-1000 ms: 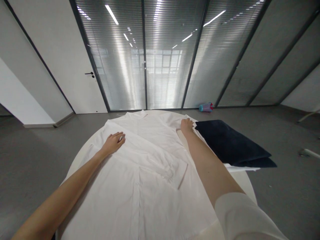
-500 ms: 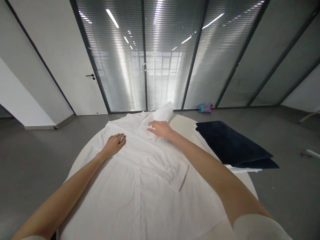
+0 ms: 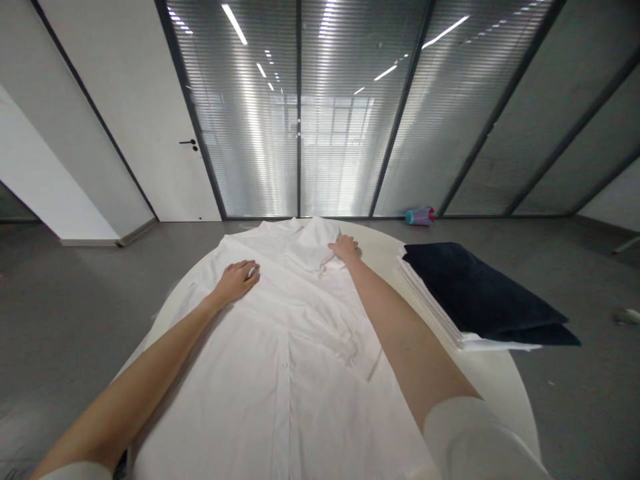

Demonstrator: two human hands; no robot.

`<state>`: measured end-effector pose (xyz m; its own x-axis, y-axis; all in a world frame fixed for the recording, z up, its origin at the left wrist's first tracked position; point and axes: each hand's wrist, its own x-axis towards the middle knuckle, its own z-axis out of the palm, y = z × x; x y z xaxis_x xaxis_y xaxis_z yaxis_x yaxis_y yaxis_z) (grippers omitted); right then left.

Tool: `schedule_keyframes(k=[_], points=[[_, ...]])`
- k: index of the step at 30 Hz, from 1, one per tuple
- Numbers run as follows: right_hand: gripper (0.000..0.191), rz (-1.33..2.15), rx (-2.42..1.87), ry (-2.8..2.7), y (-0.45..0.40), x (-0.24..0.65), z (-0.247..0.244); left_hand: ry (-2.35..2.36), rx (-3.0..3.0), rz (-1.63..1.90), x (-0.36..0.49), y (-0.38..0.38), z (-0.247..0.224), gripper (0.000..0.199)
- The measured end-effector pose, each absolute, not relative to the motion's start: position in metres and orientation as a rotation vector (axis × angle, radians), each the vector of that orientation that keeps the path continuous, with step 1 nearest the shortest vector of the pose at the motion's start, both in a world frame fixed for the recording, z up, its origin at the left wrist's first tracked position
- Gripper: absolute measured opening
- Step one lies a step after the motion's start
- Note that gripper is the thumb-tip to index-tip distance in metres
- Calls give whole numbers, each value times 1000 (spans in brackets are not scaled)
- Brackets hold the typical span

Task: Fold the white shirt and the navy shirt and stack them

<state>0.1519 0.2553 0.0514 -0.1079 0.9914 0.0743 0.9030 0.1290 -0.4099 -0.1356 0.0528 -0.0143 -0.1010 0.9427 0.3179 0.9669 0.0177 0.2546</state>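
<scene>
A white button-up shirt [image 3: 260,393] lies spread over a round table, its collar end at the far side and its button placket running toward me. One sleeve is folded across the front, with wrinkles around its cuff. My left hand [image 3: 236,280] rests on the shirt's left part, fingers loosely bent and lying on the cloth. At the far right edge of the shirt, my right hand [image 3: 346,248] has its fingers closed on the bunched fabric. The exact pinch is partly hidden by the hand.
On the right of the white table [image 3: 515,393] lies a stack of folded white cloth [image 3: 430,300] with dark navy cloth [image 3: 475,290] on top, overhanging the edge. A blue and red patterned object [image 3: 420,216] is on the floor by the glass wall.
My right hand has moved right, from above the shirt to its far right edge, and closed on fabric. The raised white cloth there now lies lower. My left hand stays on the shirt.
</scene>
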Motion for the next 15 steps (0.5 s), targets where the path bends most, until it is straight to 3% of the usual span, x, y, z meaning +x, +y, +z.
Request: schedule_keyframes(k=[3, 6, 11, 15], points=[[35, 271, -1799, -2064, 254, 142, 60, -2193, -2090, -742, -134, 53, -14, 37], [40, 177, -1478, -2166, 244, 126, 77, -2213, -2056, -1093, -131, 55, -3, 43], [35, 48, -349, -2438, 170, 109, 91, -2471, -1853, -2178, -123, 44, 42, 91], [28, -59, 324, -2753, 91, 126, 81, -2754, -1996, -2369, -121, 14, 67, 113]])
